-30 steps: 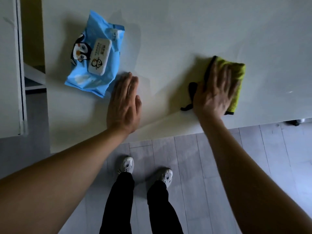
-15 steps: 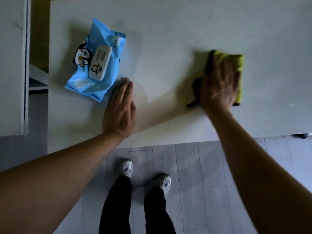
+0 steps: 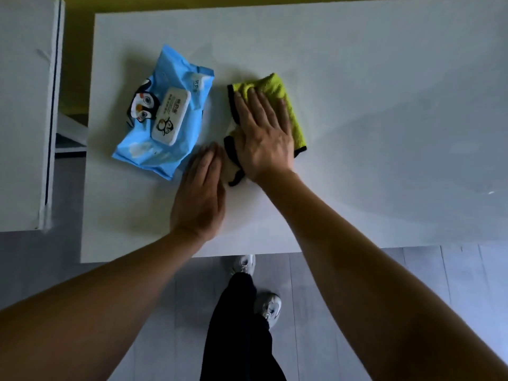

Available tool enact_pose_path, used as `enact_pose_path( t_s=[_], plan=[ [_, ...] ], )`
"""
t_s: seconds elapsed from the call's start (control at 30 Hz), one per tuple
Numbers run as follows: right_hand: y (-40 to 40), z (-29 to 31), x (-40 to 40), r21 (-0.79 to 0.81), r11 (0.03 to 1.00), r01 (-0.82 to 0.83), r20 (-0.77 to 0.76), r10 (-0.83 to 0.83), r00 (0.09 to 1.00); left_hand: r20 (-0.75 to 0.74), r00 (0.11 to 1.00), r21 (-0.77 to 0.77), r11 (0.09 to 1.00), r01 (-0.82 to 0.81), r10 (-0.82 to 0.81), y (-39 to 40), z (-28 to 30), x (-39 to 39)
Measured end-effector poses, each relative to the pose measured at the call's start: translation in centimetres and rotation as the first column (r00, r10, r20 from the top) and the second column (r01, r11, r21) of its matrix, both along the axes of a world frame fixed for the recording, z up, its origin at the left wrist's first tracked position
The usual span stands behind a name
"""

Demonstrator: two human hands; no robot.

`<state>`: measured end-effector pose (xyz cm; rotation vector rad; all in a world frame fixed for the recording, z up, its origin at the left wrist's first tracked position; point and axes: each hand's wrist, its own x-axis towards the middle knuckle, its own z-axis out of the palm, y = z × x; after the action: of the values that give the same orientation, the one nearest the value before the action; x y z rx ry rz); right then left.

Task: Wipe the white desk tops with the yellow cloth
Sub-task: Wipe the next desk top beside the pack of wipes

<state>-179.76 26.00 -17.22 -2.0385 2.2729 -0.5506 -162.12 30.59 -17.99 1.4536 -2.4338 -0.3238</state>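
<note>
The right hand [image 3: 264,133] lies flat, palm down with fingers spread, on the cloth [image 3: 286,105], pressing it against the worktop [image 3: 384,105]. It clasps nothing; the fingers are straight and point away from the person, tilted a little to the left. The cloth is yellow with a black hem and sits folded near the middle of the worktop, just right of the wipes pack [image 3: 165,116]. Its long axis runs from the near edge toward the far edge, leaning slightly left at the far end, much like the hand on top of it. Yellow fabric shows beyond the fingertips and along the right side of the hand; a black-edged corner sticks out at the near left, beside the wrist.

The left hand [image 3: 199,193] also rests flat and open on the worktop, fingers together and pointing away, holding nothing. Its fingertips lie between the near corner of the pack and the cloth's black corner, close to both; whether they touch either cannot be told.

The pack is blue with a penguin print and a white lid, lying diagonally. A second white surface [image 3: 24,114] stands apart to the left. Below the near edge, dark trousers and pale shoes [image 3: 270,309] show on a grey floor [image 3: 330,298].
</note>
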Motion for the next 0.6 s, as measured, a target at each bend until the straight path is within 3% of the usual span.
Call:
enact_pose_path(
  t_s=[0.1,0.23,0.37,0.43,0.6],
  plan=[
    [2.0,-0.2,-6.9,0.001,0.979,0.205,0.0,-0.205,0.979,-0.018,0.999,0.026,0.999,0.029,-0.028,0.0,0.3,0.0],
    [6.0,0.9,-17.3,0.125,0.849,0.513,0.015,-0.519,0.855,-0.006,1.0,0.022,1.0,0.002,-0.002,0.2,0.5,-0.5],
    [4.8,0.7,-16.4,0.11,0.784,0.611,-0.007,-0.615,0.789,0.027,0.999,0.023,1.0,-0.021,0.02,0.3,0.5,-0.5],
    [2.7,0.5,-13.2,0.115,0.819,0.562,0.0,-0.566,0.825,0.041,0.999,0.019,1.0,-0.021,0.02,0.3,0.6,-0.6],
    [-2.9,0.7,-1.7,-0.034,0.99,0.14,0.017,-0.139,0.99,0.032,0.999,0.007,1.0,-0.01,0.01,0.2,0.8,-0.6]
  ],
)
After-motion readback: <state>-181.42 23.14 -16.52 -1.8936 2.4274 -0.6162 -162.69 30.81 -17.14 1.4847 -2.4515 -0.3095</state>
